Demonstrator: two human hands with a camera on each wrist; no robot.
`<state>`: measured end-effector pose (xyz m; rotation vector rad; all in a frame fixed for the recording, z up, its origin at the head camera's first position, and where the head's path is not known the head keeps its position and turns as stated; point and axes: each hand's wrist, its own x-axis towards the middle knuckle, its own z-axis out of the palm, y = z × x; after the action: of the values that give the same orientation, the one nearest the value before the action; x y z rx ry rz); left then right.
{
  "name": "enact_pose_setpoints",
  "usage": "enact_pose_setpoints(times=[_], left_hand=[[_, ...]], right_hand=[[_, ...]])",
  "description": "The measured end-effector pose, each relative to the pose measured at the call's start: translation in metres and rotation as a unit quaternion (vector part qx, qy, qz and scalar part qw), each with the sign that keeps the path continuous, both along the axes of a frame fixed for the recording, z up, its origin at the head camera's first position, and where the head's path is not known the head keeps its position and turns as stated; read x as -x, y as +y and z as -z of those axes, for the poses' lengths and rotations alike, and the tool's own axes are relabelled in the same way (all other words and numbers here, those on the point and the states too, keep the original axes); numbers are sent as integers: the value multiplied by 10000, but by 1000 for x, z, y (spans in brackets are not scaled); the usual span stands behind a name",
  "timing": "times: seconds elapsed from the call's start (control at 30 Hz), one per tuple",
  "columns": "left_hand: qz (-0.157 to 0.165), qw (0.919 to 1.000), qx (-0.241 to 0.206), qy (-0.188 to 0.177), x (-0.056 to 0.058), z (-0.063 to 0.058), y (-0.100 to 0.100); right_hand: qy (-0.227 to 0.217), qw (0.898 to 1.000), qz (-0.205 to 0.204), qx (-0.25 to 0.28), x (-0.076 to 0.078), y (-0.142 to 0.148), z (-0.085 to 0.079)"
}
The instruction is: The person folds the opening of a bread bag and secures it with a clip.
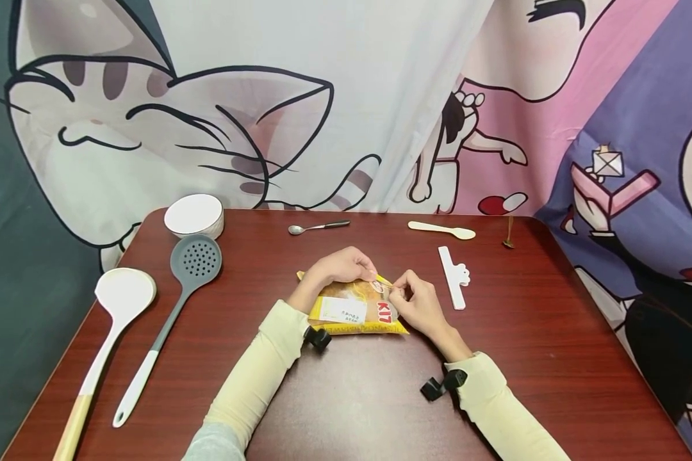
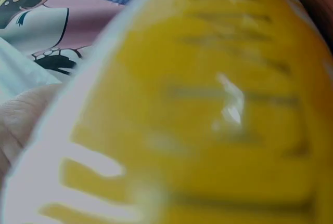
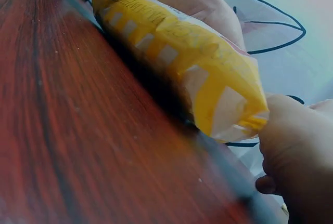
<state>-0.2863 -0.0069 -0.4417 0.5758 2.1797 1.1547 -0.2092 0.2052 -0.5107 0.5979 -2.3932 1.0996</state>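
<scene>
A plump yellow food bag (image 1: 352, 328) with red lettering and a white label lies at the middle of the table. My left hand (image 1: 346, 264) reaches over its far side and pinches the bag near its far right corner with thumb and forefinger. The right hand (image 1: 418, 304) pinches the bag's right end just beside it, fingers curled. In the left wrist view the bag's yellow printed side (image 2: 208, 104) fills most of the picture, blurred. From the right wrist, the bag's end (image 3: 229, 109) shows close to the right hand (image 3: 296, 146), resting low on the table.
A white bag clip (image 1: 452, 278) lies right of the bag. Behind are a small metal spoon (image 1: 296, 229), a pale spoon (image 1: 441, 228) and a small gold-coloured item (image 1: 509, 242). A white bowl (image 1: 193, 218), grey skimmer (image 1: 196, 259) and white ladle (image 1: 125, 294) occupy the left.
</scene>
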Motion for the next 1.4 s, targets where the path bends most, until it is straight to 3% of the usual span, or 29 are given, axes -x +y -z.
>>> enact_pose_setpoints(times=[0.23, 0.47, 0.6, 0.7, 0.77, 0.97, 1.17, 1.3, 1.4], left_hand=[[-25, 9992, -341, -229, 5, -2, -3], [-202, 9886, -829, -1238, 2, -7, -23], [-37, 9968, -397, -694, 3, -11, -14], [-149, 9997, 39, -187, 4, -10, -7], [-302, 9993, 213, -31, 3, -9, -5], [-598, 9981, -93, 95, -7, 1, -6], [-606, 9977, -272, 170, -18, 16, -10], [-407, 9971, -432, 484, -11, 15, -4], [-66, 9965, -296, 782, -4, 10, 4]], right_hand=[[-22, 9995, 123, 274, 4, 1, -2], [-545, 9933, 208, 996, 6, -22, -1], [-515, 9903, 550, 1167, 3, -16, -2], [-485, 9871, 758, 1323, 0, -9, -2], [-553, 9857, 804, 1373, -2, -8, -2], [-993, 9840, 752, 1276, -3, -14, 6], [-1630, 9773, 642, 1190, -15, -18, 9], [-1765, 9731, 640, 1333, -9, -12, 3], [-1742, 9729, 664, 1371, -3, -5, -1]])
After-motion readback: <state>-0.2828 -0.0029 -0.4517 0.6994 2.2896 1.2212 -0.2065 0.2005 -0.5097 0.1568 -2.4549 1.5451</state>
